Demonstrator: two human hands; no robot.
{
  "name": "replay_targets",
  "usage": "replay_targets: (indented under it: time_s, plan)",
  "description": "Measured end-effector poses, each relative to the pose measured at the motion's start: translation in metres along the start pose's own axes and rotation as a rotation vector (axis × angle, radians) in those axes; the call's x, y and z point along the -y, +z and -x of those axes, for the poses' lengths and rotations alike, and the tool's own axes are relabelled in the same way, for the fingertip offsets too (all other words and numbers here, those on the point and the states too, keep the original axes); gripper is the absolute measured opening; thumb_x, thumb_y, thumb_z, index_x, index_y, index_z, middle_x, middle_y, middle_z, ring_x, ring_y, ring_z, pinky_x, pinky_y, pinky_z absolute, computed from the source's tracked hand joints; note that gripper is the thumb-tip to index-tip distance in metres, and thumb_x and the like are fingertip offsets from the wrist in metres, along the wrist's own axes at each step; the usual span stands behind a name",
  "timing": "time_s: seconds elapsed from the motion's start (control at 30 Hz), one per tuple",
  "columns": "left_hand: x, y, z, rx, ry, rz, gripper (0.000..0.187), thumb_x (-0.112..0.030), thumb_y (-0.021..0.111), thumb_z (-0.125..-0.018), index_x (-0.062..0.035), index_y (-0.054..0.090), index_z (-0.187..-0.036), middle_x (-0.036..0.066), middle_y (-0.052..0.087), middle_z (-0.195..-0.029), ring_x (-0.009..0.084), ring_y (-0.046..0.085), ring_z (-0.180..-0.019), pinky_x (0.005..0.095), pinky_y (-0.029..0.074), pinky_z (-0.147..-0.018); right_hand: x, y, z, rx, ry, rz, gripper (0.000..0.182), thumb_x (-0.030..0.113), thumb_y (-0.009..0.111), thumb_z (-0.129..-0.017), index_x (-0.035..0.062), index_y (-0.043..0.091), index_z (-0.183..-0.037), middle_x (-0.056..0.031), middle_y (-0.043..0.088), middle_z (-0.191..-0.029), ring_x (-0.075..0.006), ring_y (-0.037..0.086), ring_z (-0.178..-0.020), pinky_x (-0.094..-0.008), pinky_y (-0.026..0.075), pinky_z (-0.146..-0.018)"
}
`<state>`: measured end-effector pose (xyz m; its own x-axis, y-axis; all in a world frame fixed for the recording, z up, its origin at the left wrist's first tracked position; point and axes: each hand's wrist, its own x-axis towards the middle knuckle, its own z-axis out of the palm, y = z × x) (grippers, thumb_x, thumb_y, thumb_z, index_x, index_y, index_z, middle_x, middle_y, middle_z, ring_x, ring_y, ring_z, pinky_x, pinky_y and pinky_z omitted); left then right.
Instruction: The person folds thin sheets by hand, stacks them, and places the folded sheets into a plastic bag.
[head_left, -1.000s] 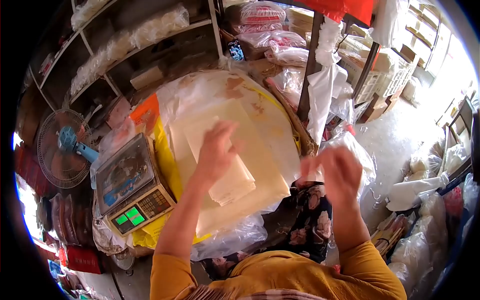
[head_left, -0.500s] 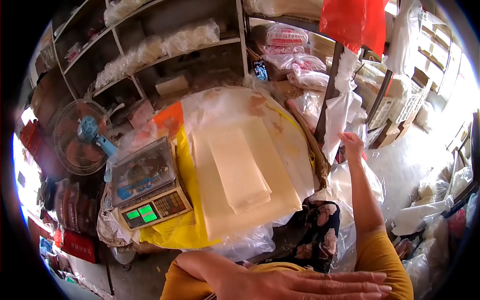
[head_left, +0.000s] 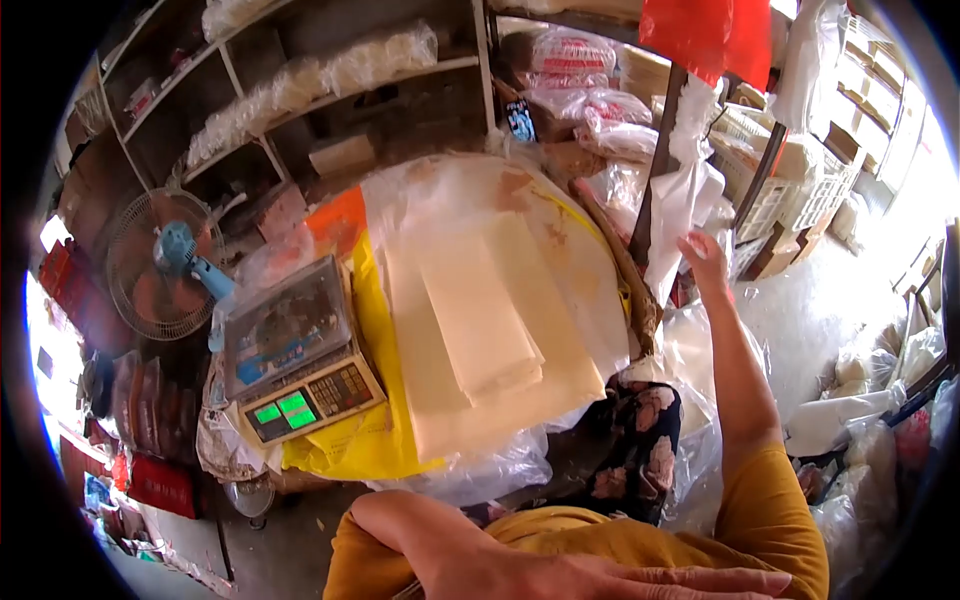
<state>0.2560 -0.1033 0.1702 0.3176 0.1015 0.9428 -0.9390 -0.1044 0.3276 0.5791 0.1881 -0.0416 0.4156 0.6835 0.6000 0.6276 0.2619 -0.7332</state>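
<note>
My right hand (head_left: 706, 262) is raised on the right, its fingers bent into a pinch at the edge of a hanging strip of white plastic (head_left: 672, 225). Across the bottom edge lies my left hand (head_left: 610, 580), palm down in front of my body, fingers stretched out and holding nothing; the frame cuts off part of it. A narrow stack of cream sheets (head_left: 480, 325) rests on a wider cream stack (head_left: 425, 400) on the covered table. Left of the stacks, a scale (head_left: 290, 345) with a lit green display stands on yellow plastic (head_left: 375, 440).
A blue-centred fan (head_left: 172, 262) stands at the left. Shelves (head_left: 350, 95) with wrapped bundles are at the back. Red bags (head_left: 705, 40) hang above my right hand. White crates (head_left: 765, 205) and plastic bags (head_left: 850, 500) are on the right. A phone (head_left: 519, 120) faces me.
The view has tilted slightly, so the table, scale and stacks appear higher. My right hand appears a little higher beside the white plastic; my left hand has dropped lower in view.
</note>
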Motion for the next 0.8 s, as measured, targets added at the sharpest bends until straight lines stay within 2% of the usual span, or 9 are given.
replay_targets:
  time_s: [0.07, 0.2, 0.3, 0.4, 0.47, 0.53, 0.67, 0.7, 0.8]
  plan:
    - [0.002, 0.002, 0.007, -0.024, -0.017, 0.021, 0.108, -0.076, 0.019, -0.082, 0.0195, 0.035, -0.13, 0.035, 0.036, -0.136, 0.0439, 0.034, -0.131, 0.0545, 0.029, -0.106, 0.001, 0.0, -0.002, 0.057, -0.053, -0.075, 0.037, 0.036, 0.073, -0.078, 0.0045, 0.068, -0.097, -0.0028, 0.067, -0.08, -0.0096, 0.057, -0.069, -0.0262, 0.046, -0.066]
    - [0.007, 0.008, 0.03, -0.097, -0.126, 0.022, 0.107, -0.077, 0.016, -0.081, 0.0146, 0.032, -0.134, 0.03, 0.034, -0.14, 0.0419, 0.03, -0.134, 0.0538, 0.025, -0.109, 0.039, -0.02, 0.004, 0.115, 0.074, 0.091, 0.034, 0.036, 0.067, -0.083, 0.003, 0.067, -0.089, -0.0019, 0.061, -0.068, -0.0106, 0.049, -0.061, -0.0297, 0.042, -0.06]
    - [0.002, -0.008, 0.051, -0.094, -0.342, -0.079, 0.095, -0.069, 0.02, -0.087, 0.0074, 0.022, -0.142, 0.02, 0.029, -0.147, 0.0333, 0.022, -0.139, 0.0446, 0.018, -0.112, 0.044, -0.033, 0.005, 0.237, 0.118, 0.264, 0.028, 0.033, 0.057, -0.089, 0.0106, 0.067, -0.101, -0.0167, 0.066, -0.082, -0.0268, 0.064, -0.076, -0.0365, 0.046, -0.07]
    - [-0.016, -0.031, 0.064, -0.437, -0.913, 0.023, 0.079, -0.056, 0.029, -0.096, 0.0058, 0.02, -0.144, 0.017, 0.024, -0.15, 0.0259, 0.02, -0.14, 0.0341, 0.017, -0.113, 0.034, -0.044, 0.019, 0.295, -0.022, 0.232, 0.022, 0.018, 0.05, -0.09, 0.0104, 0.067, -0.102, -0.0198, 0.065, -0.089, -0.0327, 0.065, -0.083, -0.0397, 0.047, -0.074]
    - [0.01, -0.048, 0.096, -0.645, -1.039, -0.116, 0.076, -0.048, 0.044, -0.095, 0.0065, 0.021, -0.143, 0.017, 0.028, -0.148, 0.023, 0.024, -0.138, 0.0319, 0.02, -0.112, 0.05, -0.058, 0.049, 0.505, -0.108, 0.415, 0.025, 0.022, 0.051, -0.091, 0.0026, 0.061, -0.08, -0.0139, 0.06, -0.071, -0.0246, 0.059, -0.067, -0.0377, 0.045, -0.064]
    - [0.054, -0.066, 0.16, -0.815, -1.07, -0.231, 0.075, -0.035, 0.057, -0.093, 0.0058, 0.02, -0.144, 0.015, 0.031, -0.146, 0.0165, 0.031, -0.133, 0.03, 0.024, -0.109, 0.064, -0.059, 0.098, 0.637, -0.106, 0.256, 0.006, 0.007, 0.057, -0.083, 0.0055, 0.061, -0.08, -0.0125, 0.058, -0.065, -0.0206, 0.057, -0.061, -0.0347, 0.044, -0.057]
    - [0.087, -0.072, 0.204, -1.124, -0.976, -0.561, 0.052, -0.026, 0.062, -0.091, 0.0021, 0.044, -0.13, 0.01, 0.054, -0.12, 0.0124, 0.051, -0.106, 0.0265, 0.041, -0.091, 0.184, -0.066, 0.187, 0.947, 0.06, 0.041, 0.021, 0.001, 0.062, -0.08, 0.0089, 0.067, -0.098, -0.0094, 0.069, -0.086, -0.0193, 0.065, -0.07, -0.0339, 0.05, -0.064]
    - [0.079, -0.074, 0.196, -1.163, -0.969, -0.526, 0.045, -0.025, 0.062, -0.09, 0.001, 0.049, -0.125, 0.008, 0.058, -0.112, 0.0118, 0.054, -0.097, 0.026, 0.044, -0.085, 0.173, -0.055, 0.211, 0.961, -0.052, -0.09, 0.013, 0.014, 0.064, -0.081, 0.0108, 0.065, -0.094, -0.0138, 0.064, -0.075, -0.0309, 0.064, -0.068, -0.0385, 0.05, -0.061]
    - [0.062, -0.076, 0.197, -1.298, -0.877, -0.691, 0.02, -0.018, 0.059, -0.092, -0.0021, 0.061, -0.103, -0.002, 0.059, -0.076, 0.0075, 0.054, -0.067, 0.0225, 0.045, -0.062, 0.212, -0.064, 0.212, 1.085, -0.176, -0.123, 0.02, 0.023, 0.066, -0.084, 0.0066, 0.065, -0.095, -0.0135, 0.065, -0.076, -0.0323, 0.064, -0.066, -0.0368, 0.05, -0.058]
